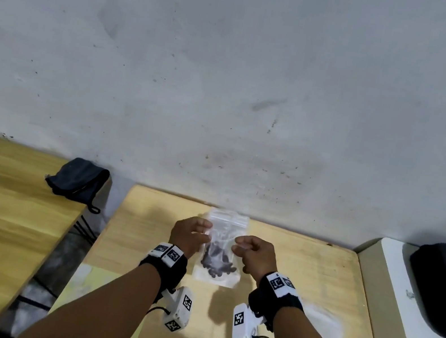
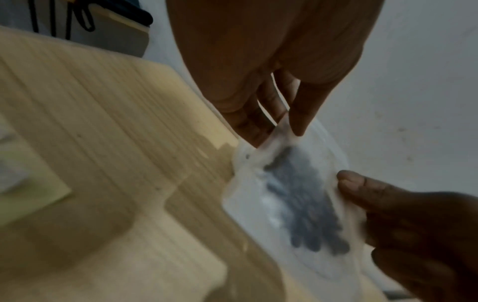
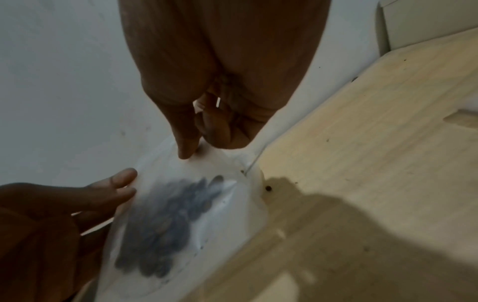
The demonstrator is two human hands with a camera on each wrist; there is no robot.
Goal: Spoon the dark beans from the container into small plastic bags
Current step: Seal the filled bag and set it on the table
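Note:
A small clear plastic bag (image 1: 220,257) hangs upright above the light wooden table (image 1: 302,272), with dark beans (image 1: 215,263) gathered in its lower half. My left hand (image 1: 204,232) pinches the bag's left edge near the top, and my right hand (image 1: 236,245) pinches the right edge. In the left wrist view, the left hand (image 2: 279,130) nips the bag (image 2: 297,194) between thumb and fingers. In the right wrist view, the right hand (image 3: 199,151) pinches the bag (image 3: 181,214) the same way. No spoon or bean container is plainly in view.
A dark cloth pouch (image 1: 76,181) lies on the neighbouring wooden table at the left. A black case (image 1: 445,288) sits on a white surface at the right. A pale yellow sheet (image 1: 93,289) lies at the near left. A loose bean (image 3: 269,188) rests on the table. A wall stands close behind.

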